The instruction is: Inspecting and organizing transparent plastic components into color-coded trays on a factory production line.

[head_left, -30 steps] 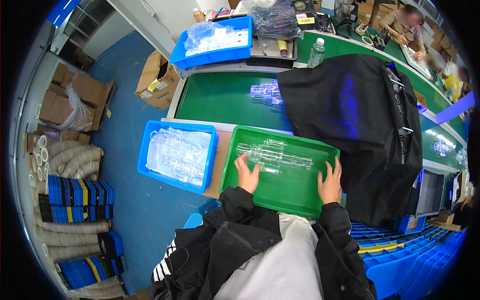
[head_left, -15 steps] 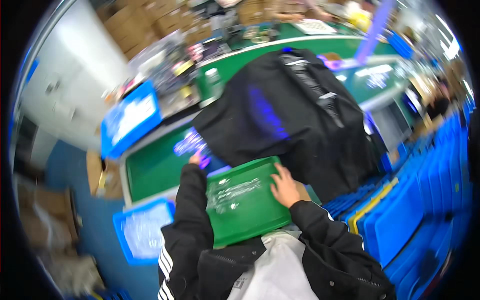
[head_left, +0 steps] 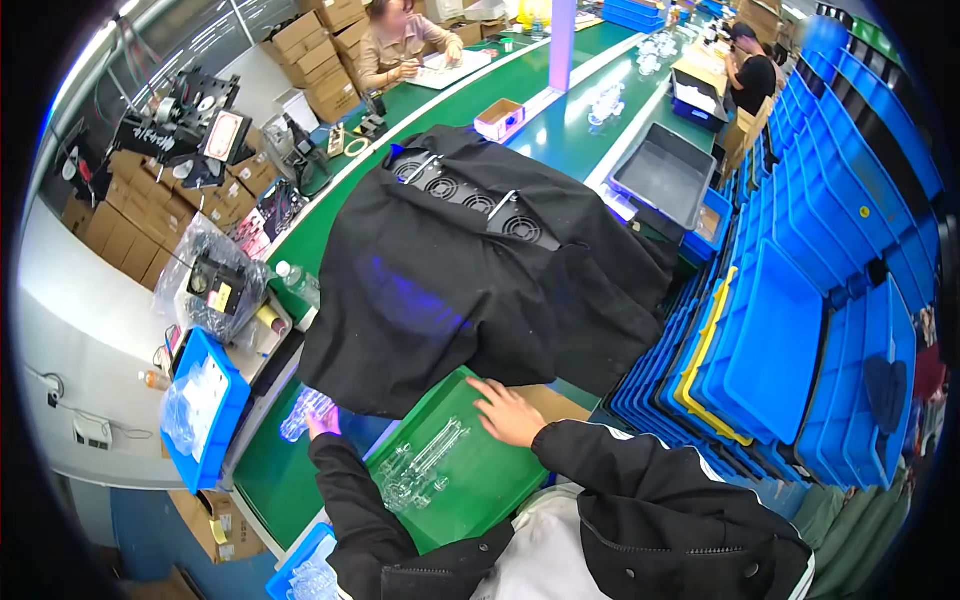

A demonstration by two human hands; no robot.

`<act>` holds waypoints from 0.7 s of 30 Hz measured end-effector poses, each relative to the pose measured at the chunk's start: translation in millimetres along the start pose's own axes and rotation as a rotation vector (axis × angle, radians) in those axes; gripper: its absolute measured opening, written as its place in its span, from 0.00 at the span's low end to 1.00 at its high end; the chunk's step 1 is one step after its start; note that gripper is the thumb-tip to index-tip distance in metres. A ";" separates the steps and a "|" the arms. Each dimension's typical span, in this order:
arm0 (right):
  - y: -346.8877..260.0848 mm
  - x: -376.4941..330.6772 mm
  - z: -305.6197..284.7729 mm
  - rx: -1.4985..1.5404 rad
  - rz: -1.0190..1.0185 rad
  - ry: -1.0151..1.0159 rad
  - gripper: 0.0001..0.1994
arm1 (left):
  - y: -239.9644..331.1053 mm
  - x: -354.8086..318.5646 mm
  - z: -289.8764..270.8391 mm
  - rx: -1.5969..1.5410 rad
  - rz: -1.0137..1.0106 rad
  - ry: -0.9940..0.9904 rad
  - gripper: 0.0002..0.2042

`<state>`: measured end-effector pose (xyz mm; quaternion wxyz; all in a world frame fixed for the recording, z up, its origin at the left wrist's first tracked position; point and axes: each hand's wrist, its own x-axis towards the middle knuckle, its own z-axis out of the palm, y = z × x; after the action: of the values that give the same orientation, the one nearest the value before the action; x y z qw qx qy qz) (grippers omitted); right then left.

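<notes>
A green tray [head_left: 480, 480] lies tilted in front of my body, with several clear, glass-like tubular pieces [head_left: 425, 465] inside it. My right hand [head_left: 510, 412] rests over the tray's right rim, its fingers stretched out and apart. Beyond the tray's left side, my left hand [head_left: 323, 422] is closed around clear pieces [head_left: 300, 412] lit violet, by the edge of a black cloth [head_left: 440, 300]; its fingertips are partly lost in the glow. The cloth drapes over a machine with a row of round fans [head_left: 470, 200] on top.
Stacked blue crates [head_left: 770, 340] rise close on my right. A blue bin [head_left: 205, 405] with plastic bags stands at left, near a clear bottle [head_left: 297, 283]. A grey tray [head_left: 665, 175] sits beyond the cloth. Two people sit farther along the green conveyor [head_left: 570, 125].
My view has swung, so the machine and tray appear lower and farther left, and more of the far conveyor shows. Both hands stay at the same things, right at the tray, left at the clear pieces.
</notes>
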<state>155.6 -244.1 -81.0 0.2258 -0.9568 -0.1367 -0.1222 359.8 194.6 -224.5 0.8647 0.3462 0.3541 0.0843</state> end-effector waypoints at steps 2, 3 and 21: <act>-4.2 1.5 -0.4 0.035 -0.034 0.008 0.12 | 28.5 -13.0 -27.1 -0.047 0.073 -0.021 0.19; -1.2 1.7 0.2 0.024 -0.020 0.023 0.12 | 31.2 -28.9 -22.4 -0.040 0.064 -0.041 0.19; -111.4 58.5 -169.1 0.890 -0.157 -0.209 0.17 | 9.8 -445.2 26.9 0.326 0.705 -0.520 0.16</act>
<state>145.8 -214.9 127.5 0.5898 -0.7607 -0.2696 0.0286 51.6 13.3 42.3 0.7777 0.5864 -0.0051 0.2267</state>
